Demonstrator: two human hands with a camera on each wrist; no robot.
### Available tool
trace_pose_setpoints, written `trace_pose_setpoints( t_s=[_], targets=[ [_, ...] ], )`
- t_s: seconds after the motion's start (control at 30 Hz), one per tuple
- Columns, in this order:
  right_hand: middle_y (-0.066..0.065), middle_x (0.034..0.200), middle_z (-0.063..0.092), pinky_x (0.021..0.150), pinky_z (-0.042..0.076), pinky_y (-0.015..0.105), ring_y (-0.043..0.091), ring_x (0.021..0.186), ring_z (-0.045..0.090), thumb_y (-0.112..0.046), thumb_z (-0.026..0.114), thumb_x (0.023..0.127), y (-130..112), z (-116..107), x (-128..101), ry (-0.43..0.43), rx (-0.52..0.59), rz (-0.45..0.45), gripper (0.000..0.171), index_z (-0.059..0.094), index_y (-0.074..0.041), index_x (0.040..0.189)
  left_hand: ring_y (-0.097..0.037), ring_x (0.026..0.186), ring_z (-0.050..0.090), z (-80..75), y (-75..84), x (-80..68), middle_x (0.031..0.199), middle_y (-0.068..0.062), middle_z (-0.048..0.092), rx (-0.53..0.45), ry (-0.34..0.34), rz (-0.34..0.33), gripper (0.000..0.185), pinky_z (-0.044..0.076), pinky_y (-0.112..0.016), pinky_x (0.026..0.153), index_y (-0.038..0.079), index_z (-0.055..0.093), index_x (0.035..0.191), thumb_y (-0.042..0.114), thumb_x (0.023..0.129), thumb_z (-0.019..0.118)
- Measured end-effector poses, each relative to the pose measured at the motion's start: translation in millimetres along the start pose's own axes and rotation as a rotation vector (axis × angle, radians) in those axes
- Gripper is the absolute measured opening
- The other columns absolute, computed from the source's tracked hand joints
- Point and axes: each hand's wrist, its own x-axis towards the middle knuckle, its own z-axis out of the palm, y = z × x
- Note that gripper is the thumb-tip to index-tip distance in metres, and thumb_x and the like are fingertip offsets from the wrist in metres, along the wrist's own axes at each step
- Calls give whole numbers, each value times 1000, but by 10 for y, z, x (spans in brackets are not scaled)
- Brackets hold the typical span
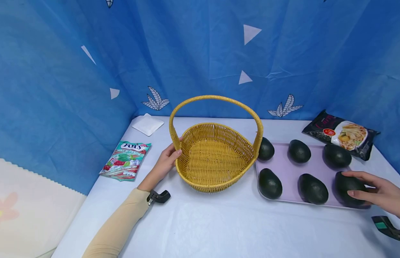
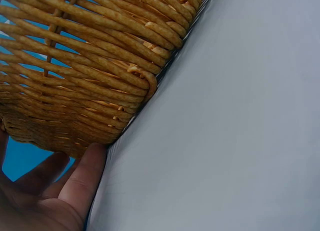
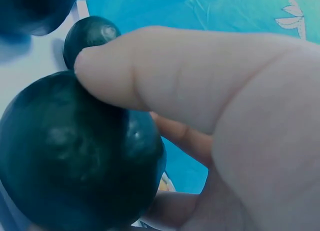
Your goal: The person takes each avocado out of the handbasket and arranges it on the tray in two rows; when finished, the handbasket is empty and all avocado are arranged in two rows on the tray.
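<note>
A yellow wicker basket (image 1: 212, 154) with a tall arched handle stands mid-table with nothing inside. My left hand (image 1: 169, 157) holds its left side at the foot of the handle, thumb over the rim; in the left wrist view the fingers (image 2: 85, 181) lie against the woven wall (image 2: 75, 81). On the right, several dark green avocados sit on a light purple tray (image 1: 285, 172). With thumb and fingers, my right hand (image 1: 377, 190) grips the avocado (image 1: 346, 188) at the tray's front right corner. The right wrist view shows the thumb across the top of that avocado (image 3: 75, 156).
Left of the basket lies a Fox's candy bag (image 1: 127, 161), with a small white packet (image 1: 147, 124) behind it. Behind the tray's right end is a black noodle packet (image 1: 341, 134). Another avocado (image 1: 265, 148) sits close beside the basket's right side. A blue curtain (image 1: 203, 64) backs the table.
</note>
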Motion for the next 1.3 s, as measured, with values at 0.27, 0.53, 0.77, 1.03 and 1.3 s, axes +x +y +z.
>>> trace_pose_setpoints(
  t_s=[0.27,0.53,0.77,1.03,1.3],
  targets=[
    [50,147,14,82,50,72,69,119,27,-34,58,104,20,19,-4,22,-19,-19,74,24,11,150,-40,142,43,5,-3,4,162,-19,37,8,3,2,56,50,-14,92,16,32,161,19,107,48],
    [50,144,20,92,38,72,65,124,22,-32,56,105,54,51,-11,116,-55,-34,71,28,16,148,-38,141,44,-2,-4,-1,163,-19,37,8,5,-1,56,51,-14,92,16,32,161,19,107,48],
    [46,139,29,88,41,70,61,117,31,-34,55,105,161,71,46,235,-45,-8,50,47,-4,145,-40,139,45,1,3,-11,163,-20,37,11,8,-3,57,52,-15,89,16,32,161,20,107,49],
    [48,138,33,83,46,68,63,113,36,-39,53,104,267,68,112,253,-26,49,70,36,18,141,-38,135,47,-4,-7,-11,161,-20,39,11,8,1,56,52,-15,88,16,33,161,20,107,49],
    [48,137,30,78,52,62,65,110,38,-47,51,104,521,59,170,211,-33,75,77,33,17,143,-38,137,46,0,-6,-4,162,-19,38,15,6,-15,57,52,-15,90,18,32,161,22,107,49]
  ],
)
